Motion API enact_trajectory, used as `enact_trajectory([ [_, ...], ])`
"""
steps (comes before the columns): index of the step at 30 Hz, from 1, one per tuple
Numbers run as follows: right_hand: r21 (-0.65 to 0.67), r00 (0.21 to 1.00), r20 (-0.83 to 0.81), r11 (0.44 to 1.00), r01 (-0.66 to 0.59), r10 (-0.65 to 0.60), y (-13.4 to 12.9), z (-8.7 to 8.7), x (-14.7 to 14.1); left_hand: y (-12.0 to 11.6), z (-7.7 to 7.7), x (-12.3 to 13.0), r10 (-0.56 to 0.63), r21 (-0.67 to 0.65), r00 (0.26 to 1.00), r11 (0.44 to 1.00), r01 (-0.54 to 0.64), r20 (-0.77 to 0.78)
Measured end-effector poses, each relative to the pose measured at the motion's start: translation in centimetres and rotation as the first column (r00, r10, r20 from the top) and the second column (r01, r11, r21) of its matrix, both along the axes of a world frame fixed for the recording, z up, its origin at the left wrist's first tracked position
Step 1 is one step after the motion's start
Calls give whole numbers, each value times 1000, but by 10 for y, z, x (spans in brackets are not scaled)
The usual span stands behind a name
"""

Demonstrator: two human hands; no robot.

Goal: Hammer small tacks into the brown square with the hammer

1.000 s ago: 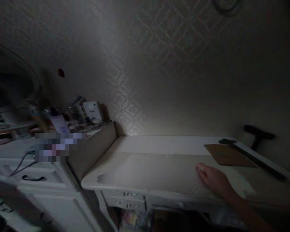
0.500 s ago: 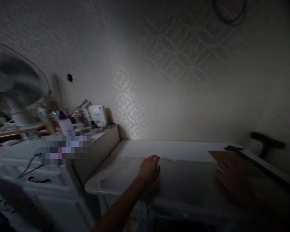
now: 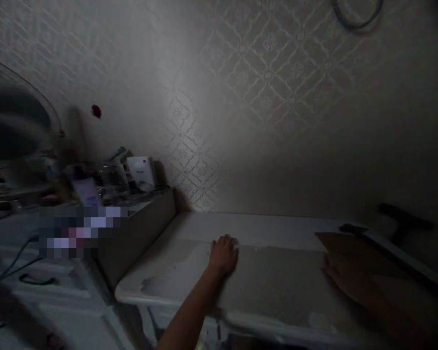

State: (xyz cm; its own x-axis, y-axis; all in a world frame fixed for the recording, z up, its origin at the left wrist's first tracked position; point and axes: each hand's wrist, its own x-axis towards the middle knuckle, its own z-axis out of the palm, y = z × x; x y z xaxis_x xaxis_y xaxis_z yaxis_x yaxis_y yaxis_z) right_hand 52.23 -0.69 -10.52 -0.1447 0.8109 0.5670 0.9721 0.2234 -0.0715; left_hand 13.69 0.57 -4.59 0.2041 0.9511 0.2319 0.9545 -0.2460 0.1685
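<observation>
My left hand (image 3: 224, 253) lies on the white tabletop (image 3: 190, 226), palm down and fingers a little bent and apart. Nothing shows in it. To the right, in deep shadow, my right hand (image 3: 345, 274) rests low over the tabletop with its fingers pointing left, and it appears to hold nothing. Just behind and beside it is a flat brown sheet (image 3: 345, 244), perhaps cardboard; whether the hand touches it cannot be made out. A long dark bar (image 3: 387, 255) runs along the sheet's right side.
A white drawer cabinet (image 3: 58, 304) stands at the left, crowded with bottles, a clear container (image 3: 114, 179) and a white box (image 3: 141, 170). Behind them is a fan (image 3: 14, 112). Patterned wall (image 3: 270, 78) closes off the back. A dark T-shaped object (image 3: 405, 221) stands at the right.
My left hand has turned palm down and settled onto the tabletop, its fingers more spread. My right hand has shifted slightly left. The view has swung a little to the right.
</observation>
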Motion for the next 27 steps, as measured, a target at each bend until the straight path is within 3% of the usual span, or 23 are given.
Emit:
enact_trajectory([
  [6, -44, 999, 41, 999, -1, 2, -1, 12, 20, 1, -3, -2, -9, 36, 1000, 999, 8, 7],
  [11, -52, 987, 106, 991, 125, -119, -4, 22, 27, 1, -1, -2, 7, 38, 1000, 999, -7, 13],
  [16, -163, 964, 201, 964, 208, -174, -10, 34, 20, 1, 0, -2, 6, 40, 1000, 999, -7, 17],
  [27, -159, 988, 142, 983, 87, -65, -20, 30, 19, 1, 1, -3, 21, 45, 1000, 999, -21, 1],
])
